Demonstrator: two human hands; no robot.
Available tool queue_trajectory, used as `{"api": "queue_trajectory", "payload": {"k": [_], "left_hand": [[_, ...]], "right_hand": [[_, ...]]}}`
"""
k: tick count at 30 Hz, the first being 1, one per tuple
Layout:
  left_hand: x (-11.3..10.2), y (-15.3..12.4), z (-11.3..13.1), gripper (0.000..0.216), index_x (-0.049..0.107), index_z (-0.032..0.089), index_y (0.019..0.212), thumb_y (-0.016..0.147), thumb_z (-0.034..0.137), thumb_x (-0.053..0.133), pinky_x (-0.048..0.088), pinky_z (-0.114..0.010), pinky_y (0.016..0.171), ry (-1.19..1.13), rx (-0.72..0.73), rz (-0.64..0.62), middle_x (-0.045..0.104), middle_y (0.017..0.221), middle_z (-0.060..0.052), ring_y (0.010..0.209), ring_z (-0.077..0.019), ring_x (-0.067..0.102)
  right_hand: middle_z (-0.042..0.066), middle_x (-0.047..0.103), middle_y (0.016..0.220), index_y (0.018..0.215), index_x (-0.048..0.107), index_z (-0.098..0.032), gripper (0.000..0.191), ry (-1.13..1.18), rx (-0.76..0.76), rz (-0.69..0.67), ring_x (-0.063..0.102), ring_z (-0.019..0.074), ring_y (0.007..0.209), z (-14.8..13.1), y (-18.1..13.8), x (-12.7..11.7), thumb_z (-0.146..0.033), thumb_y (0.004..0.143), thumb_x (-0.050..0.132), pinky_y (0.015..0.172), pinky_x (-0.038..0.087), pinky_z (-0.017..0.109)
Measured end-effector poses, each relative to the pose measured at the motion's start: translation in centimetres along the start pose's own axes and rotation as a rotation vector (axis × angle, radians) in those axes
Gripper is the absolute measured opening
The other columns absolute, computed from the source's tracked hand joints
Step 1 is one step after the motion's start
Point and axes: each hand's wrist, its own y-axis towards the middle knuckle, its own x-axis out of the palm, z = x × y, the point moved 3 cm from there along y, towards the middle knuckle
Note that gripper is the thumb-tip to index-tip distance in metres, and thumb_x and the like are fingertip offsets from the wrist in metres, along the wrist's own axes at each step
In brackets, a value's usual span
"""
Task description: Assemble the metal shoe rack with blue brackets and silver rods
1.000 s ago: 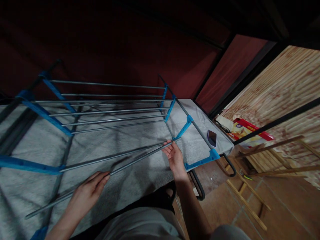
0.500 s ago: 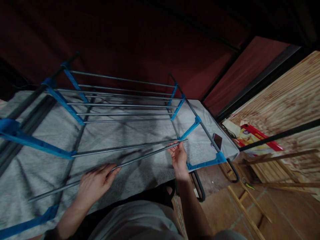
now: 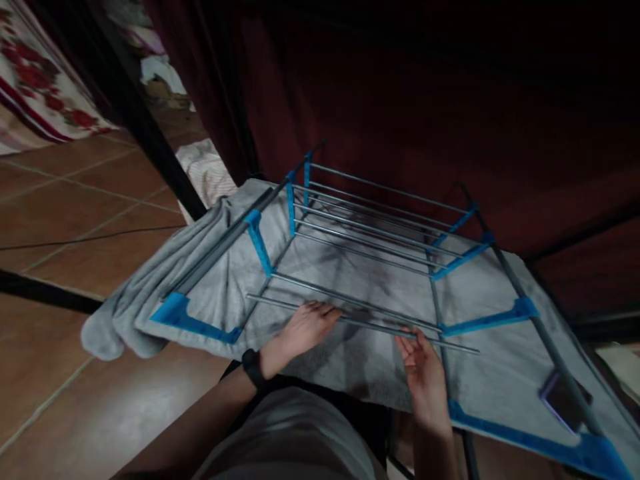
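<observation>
A rack of thin grey metal rods and blue plastic brackets point(image 3: 260, 243) lies on a grey towel point(image 3: 350, 353). A loose grey rod point(image 3: 360, 322) runs across the rack's near part, from about the left bracket to past the right one. My left hand point(image 3: 303, 328) rests on this rod near its middle, fingers curled over it. My right hand point(image 3: 425, 367) grips the same rod further right, palm turned up. Just behind it another rod point(image 3: 350, 300) spans between two blue brackets.
A dark phone point(image 3: 563, 400) lies on the towel at the right, beside the rack's grey side pole point(image 3: 545, 333). Brown floor tiles spread to the left. A dark red wall rises behind. A patterned cloth point(image 3: 35, 87) lies at the far left.
The view has swung to the left, showing the rack's left end and the floor. Both hands still hold the loose rod, which now lies closer to level across the rack.
</observation>
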Motion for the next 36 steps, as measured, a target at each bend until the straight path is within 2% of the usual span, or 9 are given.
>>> {"api": "queue_trajectory", "payload": {"k": [4,11,17,21,25,28,31,36], "left_hand": [[-0.9,-1.0,-1.4,0.025,0.066,0.019,0.117,0.101,0.016,0.048,0.045,-0.035,0.084,0.089,-0.037,0.015,0.070,0.104,-0.008,0.094,-0.0211,0.064],[-1.9,-2.4,-3.6,0.016,0.067,0.017,0.097,0.099,0.018,0.051,0.045,-0.037,0.083,0.200,-0.169,0.099,0.068,0.090,-0.008,0.088,-0.0235,0.063],[-2.2,-2.3,-3.4,0.014,0.065,0.018,0.089,0.098,0.020,0.054,0.045,-0.038,0.079,0.200,-0.177,0.117,0.068,0.084,-0.007,0.083,-0.0228,0.063],[-2.5,-2.1,-3.3,0.013,0.064,0.019,0.088,0.097,0.025,0.058,0.045,-0.038,0.076,0.195,-0.161,0.116,0.069,0.081,-0.007,0.079,-0.0227,0.064],[-2.7,-2.1,-3.0,0.020,0.064,0.018,0.088,0.100,0.027,0.051,0.044,-0.037,0.073,0.187,-0.137,0.117,0.069,0.080,-0.007,0.076,-0.0215,0.064],[-3.1,-2.1,-2.7,0.024,0.064,0.018,0.087,0.102,0.027,0.047,0.044,-0.037,0.072,0.187,-0.119,0.129,0.069,0.079,-0.007,0.073,-0.0208,0.063],[-3.6,-2.2,-2.4,0.019,0.064,0.019,0.087,0.099,0.024,0.050,0.045,-0.037,0.071,0.206,-0.092,0.147,0.068,0.078,-0.007,0.073,-0.0207,0.063],[-3.7,-2.3,-2.7,0.016,0.066,0.019,0.088,0.096,0.026,0.055,0.047,-0.038,0.071,0.245,-0.108,0.148,0.069,0.077,-0.007,0.073,-0.0219,0.066]], "right_hand": [[-0.001,0.074,0.090,0.086,0.070,-0.022,0.023,-0.042,-0.087,0.041,0.073,0.0146,0.086,-0.4,-0.4,-0.2,-0.036,0.074,0.084,0.088,0.063,0.034],[0.001,0.072,0.086,0.087,0.068,-0.026,0.022,-0.136,-0.142,0.122,0.072,0.0167,0.080,-1.6,0.3,-2.7,-0.044,0.079,0.079,0.082,0.066,0.035],[0.001,0.068,0.074,0.084,0.067,-0.029,0.022,-0.148,-0.137,0.103,0.070,0.0182,0.071,-1.1,1.0,-2.6,-0.048,0.078,0.078,0.077,0.068,0.038],[0.002,0.070,0.077,0.087,0.070,-0.031,0.022,-0.151,-0.144,0.115,0.070,0.0184,0.070,-1.4,0.2,-2.1,-0.047,0.077,0.080,0.074,0.068,0.038],[0.005,0.073,0.087,0.090,0.072,-0.036,0.022,-0.157,-0.141,0.104,0.072,0.0194,0.079,-1.5,-0.4,-2.1,-0.041,0.073,0.085,0.076,0.067,0.034],[0.001,0.071,0.080,0.087,0.070,-0.032,0.022,-0.160,-0.171,0.079,0.070,0.0186,0.071,-1.4,0.1,-2.4,-0.043,0.074,0.084,0.072,0.067,0.037],[-0.002,0.067,0.069,0.077,0.065,-0.030,0.022,-0.162,-0.171,0.085,0.065,0.0162,0.060,-1.1,1.2,-3.2,-0.045,0.076,0.081,0.064,0.066,0.034],[-0.001,0.072,0.075,0.081,0.066,-0.027,0.022,-0.128,-0.105,0.096,0.069,0.0148,0.065,-0.3,2.6,-4.5,-0.044,0.077,0.079,0.064,0.064,0.030]]}}
